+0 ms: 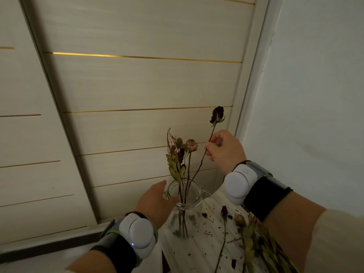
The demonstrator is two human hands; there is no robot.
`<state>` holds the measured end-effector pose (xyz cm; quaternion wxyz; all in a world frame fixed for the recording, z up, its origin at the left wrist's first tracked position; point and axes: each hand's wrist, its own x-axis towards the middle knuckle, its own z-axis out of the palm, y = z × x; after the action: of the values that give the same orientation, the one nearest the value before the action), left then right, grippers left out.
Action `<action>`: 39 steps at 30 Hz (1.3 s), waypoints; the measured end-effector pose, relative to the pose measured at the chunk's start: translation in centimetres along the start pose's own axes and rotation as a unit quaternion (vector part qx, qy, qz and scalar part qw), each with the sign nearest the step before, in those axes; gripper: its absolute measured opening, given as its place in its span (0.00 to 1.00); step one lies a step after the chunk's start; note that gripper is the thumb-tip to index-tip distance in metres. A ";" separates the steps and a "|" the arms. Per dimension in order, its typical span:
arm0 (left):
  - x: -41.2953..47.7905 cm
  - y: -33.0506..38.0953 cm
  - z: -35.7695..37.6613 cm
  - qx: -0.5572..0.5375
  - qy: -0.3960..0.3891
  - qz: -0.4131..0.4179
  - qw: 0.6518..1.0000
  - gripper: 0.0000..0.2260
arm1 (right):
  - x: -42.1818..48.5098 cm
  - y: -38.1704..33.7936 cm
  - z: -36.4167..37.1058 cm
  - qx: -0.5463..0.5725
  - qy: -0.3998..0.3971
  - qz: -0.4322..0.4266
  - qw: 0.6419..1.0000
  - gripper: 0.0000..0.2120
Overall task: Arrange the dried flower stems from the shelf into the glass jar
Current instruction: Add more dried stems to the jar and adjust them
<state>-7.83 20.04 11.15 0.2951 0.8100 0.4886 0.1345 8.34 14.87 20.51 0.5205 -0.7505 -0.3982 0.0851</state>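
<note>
Several dried stems [178, 166] stand in the glass jar [189, 213] at the shelf's [197, 253] back left corner, left hand [155, 201] gripping its neck, right hand [226, 150] pinching a dark rose stem [217, 114] set in it, loose stems [254, 243] unplaced alongside

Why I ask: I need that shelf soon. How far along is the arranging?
Done: several stems, a pale rose among them, stand in the jar. In hand: the right hand pinches a dark rose, its stem end reaching into the jar's mouth, while the left hand holds the jar's neck. Left: a rose stem and leafy sprigs lie on the shelf.
</note>
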 end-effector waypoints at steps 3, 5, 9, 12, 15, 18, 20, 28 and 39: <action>0.5 -0.7 1.0 0.077 -0.037 0.014 0.996 0.36 | 0.1 1.2 1.0 -0.021 -0.011 0.004 1.000 0.08; 0.7 -0.9 1.6 0.111 -0.050 0.022 0.992 0.39 | 0.2 1.9 1.5 -0.039 -0.022 0.005 0.999 0.05; 0.8 -1.1 2.3 0.121 -0.043 0.034 0.991 0.41 | 0.4 3.4 2.2 -0.081 -0.032 0.010 0.996 0.03; 0.9 -1.3 2.6 0.123 -0.039 0.036 0.991 0.41 | 0.4 4.3 2.6 -0.110 -0.051 0.020 0.992 0.03; 0.9 -1.5 2.8 0.125 -0.036 0.041 0.991 0.41 | 0.3 5.1 3.0 -0.123 -0.066 0.026 0.990 0.02; 1.0 -1.6 3.1 0.128 -0.026 0.048 0.990 0.40 | 0.1 5.7 3.4 -0.132 -0.072 0.030 0.988 0.02; 0.9 -1.7 3.3 0.132 -0.026 0.050 0.990 0.40 | 0.1 6.1 3.6 -0.136 -0.069 0.036 0.988 0.03; 1.0 -1.7 3.9 0.128 -0.019 0.051 0.990 0.39 | -0.5 7.7 4.4 -0.171 -0.113 0.052 0.977 0.04; 1.2 -1.7 4.5 0.123 -0.009 0.048 0.991 0.39 | -1.1 9.5 5.4 -0.141 -0.106 0.084 0.981 0.04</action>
<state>-6.19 20.10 6.52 0.1912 0.8640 0.4588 0.0801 9.50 16.59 9.76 0.3548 -0.8342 -0.3943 0.1506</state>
